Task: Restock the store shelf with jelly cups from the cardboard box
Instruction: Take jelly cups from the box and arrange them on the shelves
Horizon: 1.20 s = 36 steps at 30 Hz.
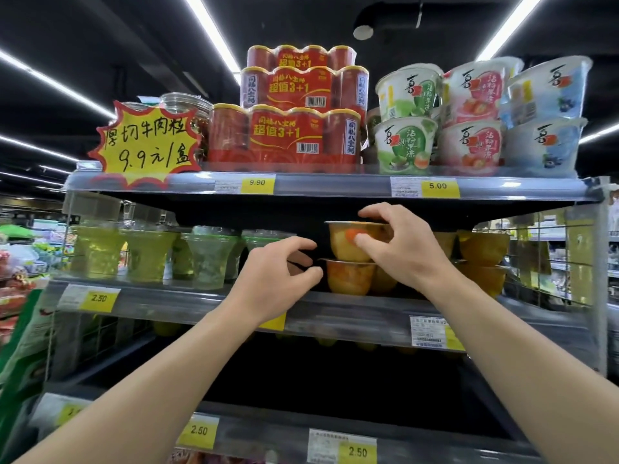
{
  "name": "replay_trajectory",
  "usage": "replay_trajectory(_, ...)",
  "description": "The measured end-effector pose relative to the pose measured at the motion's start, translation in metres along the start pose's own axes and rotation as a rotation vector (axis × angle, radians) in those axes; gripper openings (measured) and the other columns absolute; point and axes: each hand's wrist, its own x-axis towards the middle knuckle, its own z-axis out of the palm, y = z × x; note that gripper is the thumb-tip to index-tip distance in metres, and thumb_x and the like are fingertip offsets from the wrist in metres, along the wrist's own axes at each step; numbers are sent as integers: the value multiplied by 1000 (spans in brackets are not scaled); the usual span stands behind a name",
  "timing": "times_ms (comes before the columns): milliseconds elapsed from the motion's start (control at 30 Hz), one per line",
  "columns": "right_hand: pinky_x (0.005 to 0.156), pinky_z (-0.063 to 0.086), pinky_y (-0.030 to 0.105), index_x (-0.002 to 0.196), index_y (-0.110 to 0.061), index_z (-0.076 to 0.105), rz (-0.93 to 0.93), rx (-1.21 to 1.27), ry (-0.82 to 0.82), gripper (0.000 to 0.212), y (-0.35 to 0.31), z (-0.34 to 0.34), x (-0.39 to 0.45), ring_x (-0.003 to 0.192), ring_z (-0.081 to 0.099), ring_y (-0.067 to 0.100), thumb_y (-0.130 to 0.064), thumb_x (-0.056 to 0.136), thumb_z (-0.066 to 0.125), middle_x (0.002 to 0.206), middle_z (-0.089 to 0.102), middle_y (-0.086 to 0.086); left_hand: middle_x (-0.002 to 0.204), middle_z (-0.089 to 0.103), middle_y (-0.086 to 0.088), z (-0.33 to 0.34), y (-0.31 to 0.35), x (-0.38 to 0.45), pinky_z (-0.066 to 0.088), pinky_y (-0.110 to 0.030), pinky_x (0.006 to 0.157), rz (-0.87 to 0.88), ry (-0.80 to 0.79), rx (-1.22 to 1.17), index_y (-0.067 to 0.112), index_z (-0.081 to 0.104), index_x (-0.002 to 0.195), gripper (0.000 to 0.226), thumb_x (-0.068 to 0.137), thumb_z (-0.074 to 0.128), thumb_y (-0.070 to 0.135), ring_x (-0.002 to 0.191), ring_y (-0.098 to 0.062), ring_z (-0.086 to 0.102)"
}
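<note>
1. Head view: the right hand (400, 244) pinches an orange jelly cup (353, 241), with the thumb on its front wall and the fingers curled over the rim, so the cup stays level as it sits on a second orange cup (350, 276) below it.
2. This two-cup stack stands near the front edge of the middle shelf (201, 304), about halfway along it, where a dark gap in the row needs filling.
3. The left hand (279, 276) hovers just left of the lower cup with fingers loosely curled and holding nothing. It looks placed to steady the stack, though I cannot tell if a fingertip touches the cup.
4. More orange cups (482, 259) are stacked two high toward the right end of the same shelf, so the new stack matches their pattern.
5. Green cups (147, 254) fill the left end of that shelf, keeping flavours apart.
6. On the top shelf sit red can packs (284, 135) and large tubs (475, 118), with a yellow price sign (147, 145) at the left front edge.
7. The cardboard box is not in view.
</note>
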Motion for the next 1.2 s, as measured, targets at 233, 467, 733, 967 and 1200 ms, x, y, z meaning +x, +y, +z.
replay_trajectory(233, 82, 38, 14, 127, -28, 61, -1, -15, 20, 37, 5, 10, -5, 104, 53, 5, -35, 91, 67, 114, 58, -10, 97, 70, 15, 2, 2, -2, 43, -1, 70, -13, 2, -47, 31, 65, 124, 42, 84, 74, 29, 78, 5, 64)
replay_trajectory(467, 76, 47, 18, 111, -21, 70, 112, -88, 54, 23, 16, -7, -36, 94, 65, 13, -25, 89, 65, 98, 70, -9, 115, 65, 16, 6, 5, -5, 48, -14, 85, 25, -56, -2, 34, 60, 133, 47, 87, 70, 29, 97, 0, 63)
replay_trajectory(733, 83, 43, 11, 126, -22, 66, 72, -34, -137, 34, 14, -1, -55, 101, 60, 6, -22, 92, 64, 112, 68, -12, 146, 50, 12, 12, -6, -15, 32, -22, 113, 102, -125, 152, 27, 48, 146, 58, 91, 67, 28, 138, -8, 42)
replay_trajectory(967, 103, 39, 18, 143, -30, 50, -24, -91, -236, 57, 15, 12, -53, 127, 47, 4, -28, 89, 66, 140, 51, -15, 147, 50, 9, 10, -13, -16, 35, -31, 114, 80, -61, 158, 24, 47, 147, 61, 90, 69, 30, 138, -12, 43)
replay_trajectory(1200, 109, 35, 25, 154, -35, 23, -152, -335, -327, 76, 18, 11, -61, 138, 32, 7, -52, 89, 58, 154, 32, -18, 156, 38, 11, 14, -18, -15, 29, -31, 115, 132, -126, 278, 31, 35, 153, 68, 92, 63, 38, 141, -15, 32)
